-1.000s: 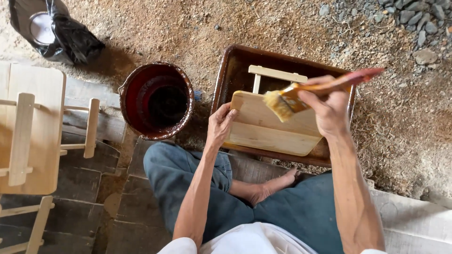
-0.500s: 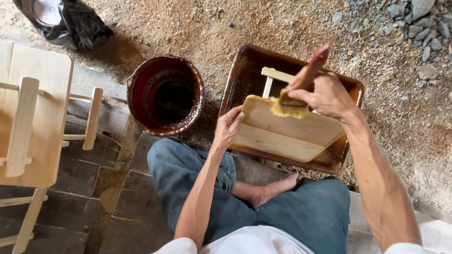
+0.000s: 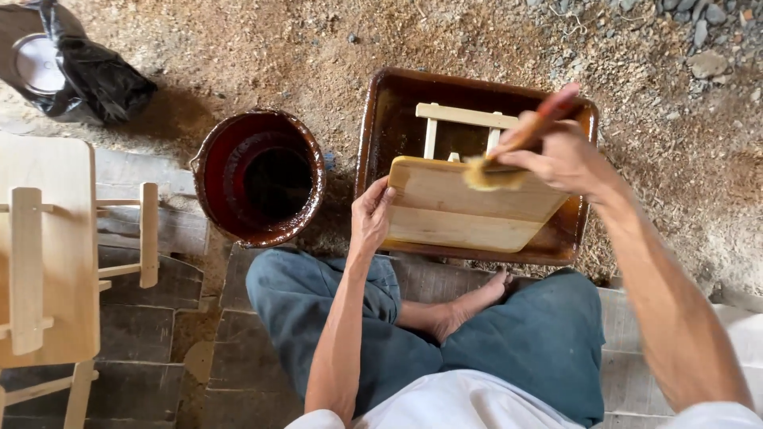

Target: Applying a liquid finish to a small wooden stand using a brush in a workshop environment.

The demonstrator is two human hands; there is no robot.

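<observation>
The work in hand looks like brushing the top face of a small wooden stool (image 3: 469, 202), which sits tilted in a brown tray (image 3: 373, 119) on the sawdust-strewn ground. The left hand (image 3: 372, 214) grips the stool's left edge, fingers curled over the near-left corner, holding it steady. The right hand (image 3: 560, 155) is closed around the reddish handle of a paintbrush (image 3: 509, 155), and the bristles touch the seat close to its far edge, right of the middle. The seat is pale and bare; whether any stain has gone on where the bristles rest cannot be told.

By the look of it, coating the seat has barely begun. Covering the board would call for strokes along the grain toward the near edge, with the left hand kept clear of the wet part, and likely a dip in the bucket (image 3: 258, 176) of dark liquid, which stands just left of the tray.

Counted: one tray, one bucket, one paintbrush, one stool in the tray. At the left edge of the view lies a pale unfinished stool (image 3: 48, 254), perhaps two stacked together. One black bag (image 3: 79, 67) lies at the far left corner.
</observation>
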